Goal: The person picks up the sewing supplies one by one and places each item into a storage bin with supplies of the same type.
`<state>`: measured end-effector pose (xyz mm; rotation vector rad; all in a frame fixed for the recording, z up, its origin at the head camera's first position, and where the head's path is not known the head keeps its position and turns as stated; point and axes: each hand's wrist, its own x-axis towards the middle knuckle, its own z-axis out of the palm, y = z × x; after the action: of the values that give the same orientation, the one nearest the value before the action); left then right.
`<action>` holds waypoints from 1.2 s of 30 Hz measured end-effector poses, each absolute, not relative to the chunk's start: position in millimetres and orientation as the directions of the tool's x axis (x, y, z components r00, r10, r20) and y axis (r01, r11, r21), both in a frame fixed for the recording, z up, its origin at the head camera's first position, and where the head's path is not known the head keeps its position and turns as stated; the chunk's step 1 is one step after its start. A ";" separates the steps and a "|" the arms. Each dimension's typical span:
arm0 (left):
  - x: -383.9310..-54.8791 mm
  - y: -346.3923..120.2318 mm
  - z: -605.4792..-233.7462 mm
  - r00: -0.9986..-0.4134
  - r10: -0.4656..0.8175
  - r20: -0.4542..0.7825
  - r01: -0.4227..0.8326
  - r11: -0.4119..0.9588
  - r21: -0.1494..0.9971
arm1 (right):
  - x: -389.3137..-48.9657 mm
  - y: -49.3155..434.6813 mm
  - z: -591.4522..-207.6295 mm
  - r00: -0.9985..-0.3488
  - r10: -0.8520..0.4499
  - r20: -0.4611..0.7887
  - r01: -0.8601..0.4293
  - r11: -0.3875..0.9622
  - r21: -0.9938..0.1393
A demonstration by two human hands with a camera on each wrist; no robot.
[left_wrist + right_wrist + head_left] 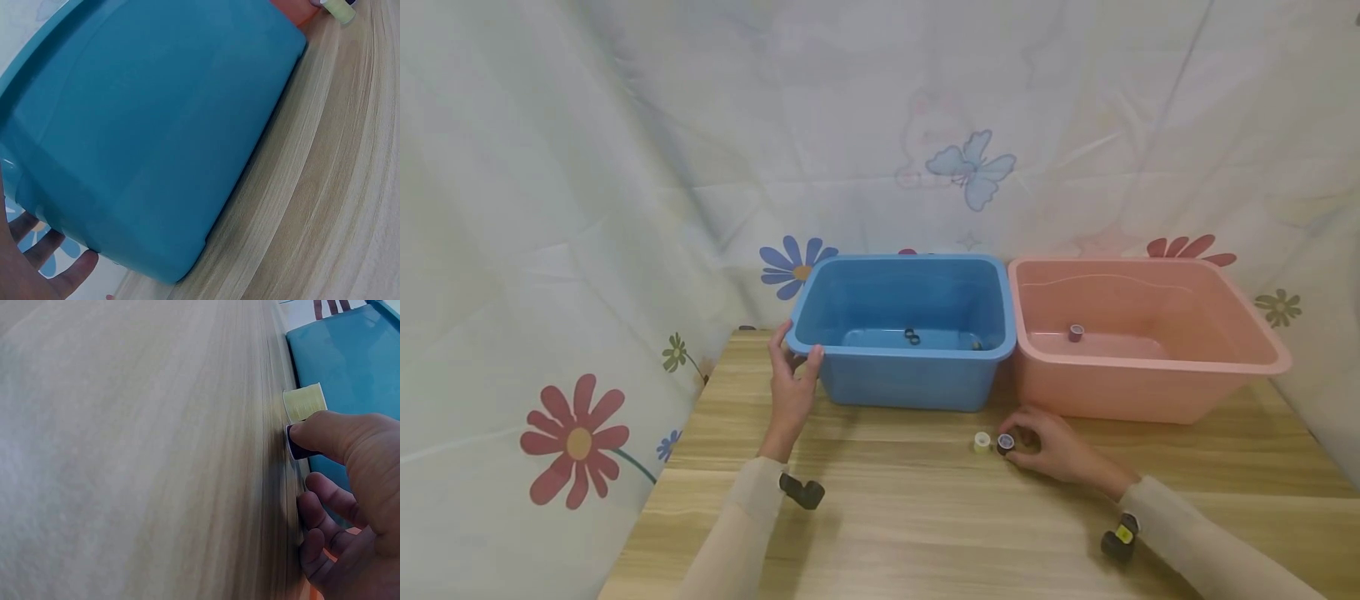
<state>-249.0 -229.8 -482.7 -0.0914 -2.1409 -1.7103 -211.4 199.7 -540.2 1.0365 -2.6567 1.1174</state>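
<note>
My left hand point(792, 392) grips the front left corner of a blue plastic tub point(902, 379), thumb at the front rim and fingers along the left side. In front of the tubs, my right hand point(1051, 443) pinches a dark thread spool point(1005, 443) between thumb and fingers, at the tabletop. Right beside it stands a pale yellow thread spool point(305, 403), upright on the table. In the left wrist view, the fingertips point(80, 272) lie against the tub's end wall. The forefinger on the dark spool is mostly hidden in the right wrist view.
A pink tub point(1112, 392) stands against the blue one, with a dark spool point(1077, 333) inside. Two small dark ring-like pieces point(913, 338) and a small piece point(976, 345) lie in the blue tub. A patterned curtain point(850, 125) hangs behind the wooden table point(910, 517).
</note>
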 end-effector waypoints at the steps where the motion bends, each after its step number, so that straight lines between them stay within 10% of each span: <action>1: -248.9 -229.5 -482.5 -0.918 -0.194 0.346 0.295 0.251 0.922 | -211.3 199.7 -540.2 -0.766 -0.557 0.320 -0.618 0.504 -0.603; 36: -247.6 -228.6 -480.0 -0.929 -0.201 0.310 0.254 0.263 0.931 | -205.9 200.3 -496.4 -0.736 -0.597 0.320 -0.658 0.517 -0.548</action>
<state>-247.6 -228.6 -480.0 -0.0480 -2.1733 -1.7081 -205.9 200.3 -496.4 1.1014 -2.6557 1.0192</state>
